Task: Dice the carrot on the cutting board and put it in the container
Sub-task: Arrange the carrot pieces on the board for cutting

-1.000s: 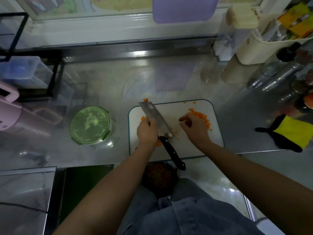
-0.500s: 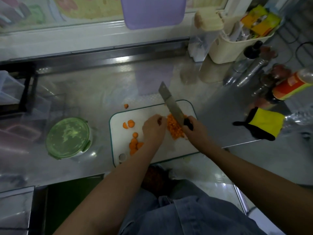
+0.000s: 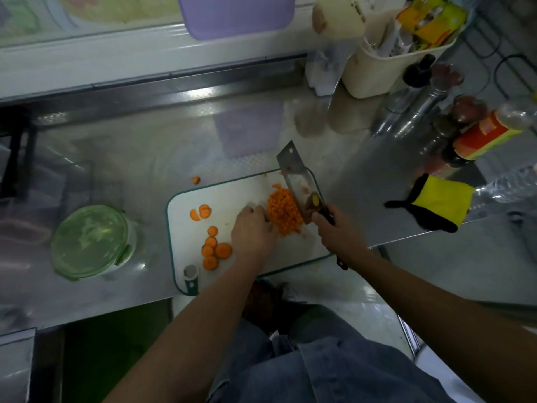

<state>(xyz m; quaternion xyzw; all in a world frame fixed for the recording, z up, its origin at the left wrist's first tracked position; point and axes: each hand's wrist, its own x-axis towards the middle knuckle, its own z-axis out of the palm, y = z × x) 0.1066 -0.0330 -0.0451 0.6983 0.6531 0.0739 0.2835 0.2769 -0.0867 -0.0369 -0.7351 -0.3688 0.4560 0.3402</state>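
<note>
On the white cutting board (image 3: 232,196), the pile of carrot cubes (image 3: 283,213) sits between the 2 hands. From the left hand (image 3: 252,237) the pile is at 2 o'clock. That hand's fingers (image 3: 260,213) are loosely bent, touch the pile's edge and grip nothing that I can see. The right hand (image 3: 334,231) is at 4 o'clock from the pile, wrapped tight round the handle of the knife (image 3: 299,184). The blade runs from 11 o'clock to 5 o'clock, just beside the pile's other edge. So the pile is hemmed in from both sides, and I think a scoop comes next. Round carrot slices (image 3: 215,248) lie uncut at 9 o'clock from the left hand. 1 bit (image 3: 195,180) lies off the board on the shiny metal surface (image 3: 145,146). The container (image 3: 90,242) stands well apart, at 9 o'clock from the board. Its green lid is on, so it must come off first. A yellow and black glove (image 3: 436,202) lies at 3 o'clock.
</note>
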